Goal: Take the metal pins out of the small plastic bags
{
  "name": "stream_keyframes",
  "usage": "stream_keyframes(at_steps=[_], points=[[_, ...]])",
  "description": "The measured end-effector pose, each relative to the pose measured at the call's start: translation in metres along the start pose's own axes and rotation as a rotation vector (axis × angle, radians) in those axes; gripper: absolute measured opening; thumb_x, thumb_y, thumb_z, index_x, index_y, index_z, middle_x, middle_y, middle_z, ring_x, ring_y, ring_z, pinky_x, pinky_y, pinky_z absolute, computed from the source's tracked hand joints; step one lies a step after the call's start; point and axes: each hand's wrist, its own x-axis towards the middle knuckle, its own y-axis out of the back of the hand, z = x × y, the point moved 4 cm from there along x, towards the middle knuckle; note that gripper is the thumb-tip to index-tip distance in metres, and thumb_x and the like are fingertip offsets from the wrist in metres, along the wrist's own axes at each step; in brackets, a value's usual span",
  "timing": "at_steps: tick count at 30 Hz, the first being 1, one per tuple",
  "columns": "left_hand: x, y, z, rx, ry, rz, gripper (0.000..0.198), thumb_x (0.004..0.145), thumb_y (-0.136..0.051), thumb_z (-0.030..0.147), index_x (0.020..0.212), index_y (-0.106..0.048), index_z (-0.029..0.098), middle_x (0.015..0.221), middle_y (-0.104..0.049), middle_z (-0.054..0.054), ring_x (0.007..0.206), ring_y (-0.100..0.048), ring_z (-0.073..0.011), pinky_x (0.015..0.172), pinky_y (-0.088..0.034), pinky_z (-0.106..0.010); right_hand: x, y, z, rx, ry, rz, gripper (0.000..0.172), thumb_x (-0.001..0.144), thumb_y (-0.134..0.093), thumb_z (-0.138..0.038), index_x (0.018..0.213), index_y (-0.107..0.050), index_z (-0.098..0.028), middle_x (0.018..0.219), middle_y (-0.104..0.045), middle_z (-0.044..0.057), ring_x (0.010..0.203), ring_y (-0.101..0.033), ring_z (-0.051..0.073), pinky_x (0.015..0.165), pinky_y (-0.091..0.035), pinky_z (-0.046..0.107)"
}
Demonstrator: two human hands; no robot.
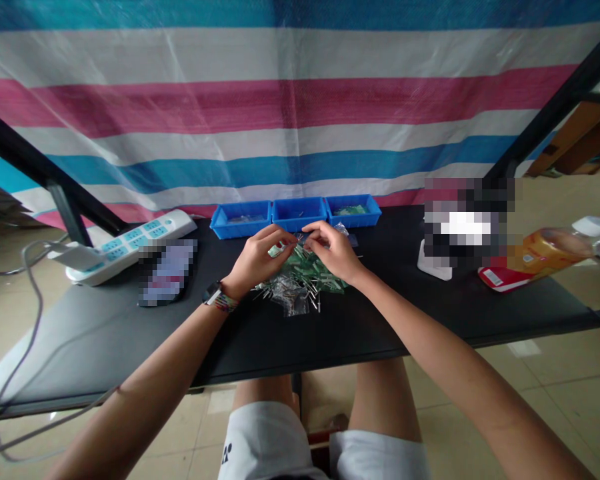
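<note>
Both my hands work over a heap of small green parts (pixel 314 273) with thin metal leads, lying on a black table (pixel 390 320). My left hand (pixel 258 257) is curled, its fingertips pinched on a small green piece. My right hand (pixel 334 251) is also pinched, fingertips close to the left hand's, on a small part too tiny to name. A clear plastic bag (pixel 289 295) with metal pins lies just in front of the heap. A watch and a woven band sit on my left wrist.
Three blue bins (pixel 298 215) stand in a row behind the heap. A white power strip (pixel 130 243) with a grey cable lies at the left, a blurred object beside it. At the right are a white stand, a red packet and a wrapped orange package (pixel 545 250). A striped tarp hangs behind.
</note>
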Motion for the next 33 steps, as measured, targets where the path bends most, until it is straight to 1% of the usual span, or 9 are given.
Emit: stream_keyframes(at_steps=[5, 8, 11, 16, 19, 22, 27, 30, 33], points=[[-0.0013, -0.0015, -0.0067, 0.018, 0.044, -0.006, 0.017, 0.108, -0.062, 0.032, 0.102, -0.072, 0.020, 0.093, -0.072, -0.005, 0.082, -0.067, -0.0174, 0.079, -0.055, -0.030, -0.0009, -0.0001, -0.0004, 0.066, -0.045, 0.038, 0.018, 0.091, -0.071, -0.033, 0.106, -0.065, -0.024, 0.086, -0.074, 0.001, 0.082, -0.074, 0.021, 0.080, -0.058, 0.036], [-0.0015, -0.0016, -0.0081, 0.028, 0.078, -0.001, 0.023, 0.109, -0.060, 0.035, 0.095, -0.069, 0.020, 0.088, -0.070, -0.004, 0.080, -0.065, -0.0178, 0.076, -0.053, -0.031, -0.0009, 0.0020, -0.0019, 0.058, -0.053, 0.077, 0.017, 0.086, -0.075, -0.034, 0.095, -0.064, -0.024, 0.087, -0.072, 0.002, 0.083, -0.072, 0.021, 0.079, -0.059, 0.035], [-0.0005, -0.0014, -0.0070, 0.010, 0.112, -0.011, 0.028, 0.110, -0.058, 0.036, 0.088, -0.066, 0.021, 0.084, -0.069, -0.004, 0.077, -0.064, -0.0181, 0.074, -0.051, -0.031, -0.0006, 0.0035, -0.0040, 0.037, -0.054, 0.088, 0.014, 0.086, -0.075, -0.034, 0.090, -0.066, -0.023, 0.086, -0.072, 0.002, 0.081, -0.071, 0.020, 0.079, -0.059, 0.035], [0.0004, 0.0004, -0.0044, 0.005, 0.124, -0.016, 0.032, 0.111, -0.055, 0.037, 0.085, -0.065, 0.021, 0.081, -0.068, -0.004, 0.076, -0.064, -0.0184, 0.074, -0.050, -0.032, 0.0001, 0.0038, -0.0038, 0.073, -0.098, 0.088, 0.022, 0.083, -0.079, -0.040, 0.087, -0.067, -0.023, 0.084, -0.073, 0.002, 0.079, -0.071, 0.020, 0.076, -0.059, 0.034], [-0.0003, 0.0016, -0.0042, 0.007, 0.138, -0.026, 0.027, 0.110, -0.057, 0.039, 0.092, -0.066, 0.021, 0.085, -0.069, -0.004, 0.079, -0.064, -0.0188, 0.074, -0.051, -0.032, 0.0007, 0.0048, -0.0034, 0.124, -0.129, 0.098, 0.027, 0.082, -0.081, -0.045, 0.086, -0.067, -0.022, 0.080, -0.072, 0.002, 0.075, -0.071, 0.019, 0.074, -0.059, 0.033], [-0.0011, 0.0029, -0.0034, 0.003, 0.124, -0.021, 0.021, 0.108, -0.059, 0.039, 0.101, -0.068, 0.021, 0.093, -0.071, -0.005, 0.085, -0.066, -0.0203, 0.081, -0.054, -0.034, 0.0010, 0.0061, -0.0049, 0.143, -0.143, 0.090, 0.031, 0.083, -0.082, -0.051, 0.084, -0.068, -0.022, 0.077, -0.073, 0.002, 0.071, -0.071, 0.019, 0.072, -0.059, 0.033], [-0.0018, 0.0026, -0.0045, 0.028, 0.114, -0.024, 0.020, 0.108, -0.057, 0.037, 0.101, -0.067, 0.022, 0.094, -0.072, -0.005, 0.090, -0.066, -0.0223, 0.086, -0.055, -0.037, 0.0008, 0.0066, -0.0065, 0.133, -0.161, 0.072, 0.042, 0.081, -0.083, -0.062, 0.083, -0.069, -0.022, 0.075, -0.073, 0.002, 0.070, -0.070, 0.019, 0.071, -0.060, 0.033], [-0.0007, 0.0020, -0.0036, 0.041, 0.102, -0.022, 0.020, 0.109, -0.055, 0.034, 0.097, -0.066, 0.022, 0.090, -0.070, -0.005, 0.088, -0.065, -0.0221, 0.084, -0.054, -0.037, 0.0012, 0.0059, -0.0055, 0.150, -0.168, 0.066, 0.041, 0.082, -0.083, -0.061, 0.085, -0.068, -0.022, 0.078, -0.073, 0.002, 0.070, -0.071, 0.019, 0.070, -0.060, 0.033], [0.0011, 0.0017, -0.0018, 0.047, 0.119, -0.032, 0.023, 0.109, -0.055, 0.035, 0.092, -0.064, 0.022, 0.086, -0.068, -0.004, 0.087, -0.063, -0.0219, 0.082, -0.053, -0.036, 0.0018, 0.0054, -0.0041, 0.189, -0.172, 0.067, 0.034, 0.082, -0.084, -0.051, 0.088, -0.066, -0.023, 0.078, -0.071, 0.000, 0.067, -0.071, 0.017, 0.069, -0.060, 0.033]])
